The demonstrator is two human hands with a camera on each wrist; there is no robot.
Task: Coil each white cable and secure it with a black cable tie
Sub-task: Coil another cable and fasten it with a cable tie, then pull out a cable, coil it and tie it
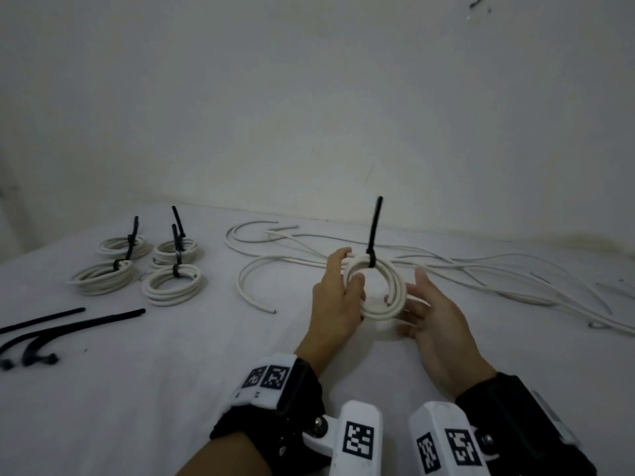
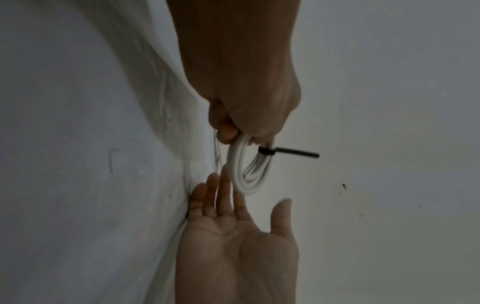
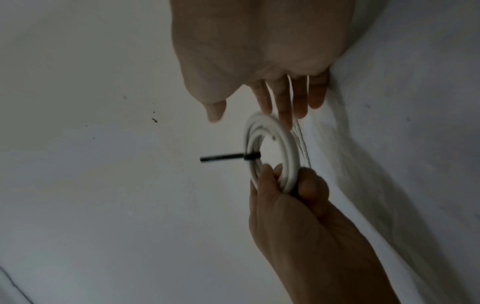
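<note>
Fingers on a tied cable coil, white-covered tabletop

Fingers (image 1: 338, 261) of the left hand (image 1: 335, 304) curl round the left side of a white cable coil (image 1: 376, 288), thumb pressing inside the ring and the other fingertips over its outer rim. Coil held upright just above the tabletop (image 1: 171, 389), in front of the person, between the two hands.

Item 1: black cable tie (image 1: 372, 235), cinched round the top of the held coil, its tail pointing straight up. The left wrist view shows the same tie (image 2: 291, 153) sticking out sideways from the coil (image 2: 246, 174).

Item 2: right hand (image 1: 434, 321), palm turned toward the coil, fingers straight and spread, holding nothing. Fingertips lie just beside the coil's right edge; whether they touch it cannot be told. The right wrist view shows these fingers (image 3: 284, 102) extended above the coil (image 3: 272, 152).

Item 3: four finished coils (image 1: 144, 266), far left of the tabletop, each bound with a black tie, tails upright, grouped close together.

Item 4: loose white cables (image 1: 481, 273), uncoiled, spread across the far right side behind the hands.

Item 5: spare black ties (image 1: 68, 328), lying flat at the near left edge, well apart from the hands.

Item 6: wrist-mounted camera units (image 1: 360, 438) with square black-and-white markers, on dark straps at both wrists
</note>
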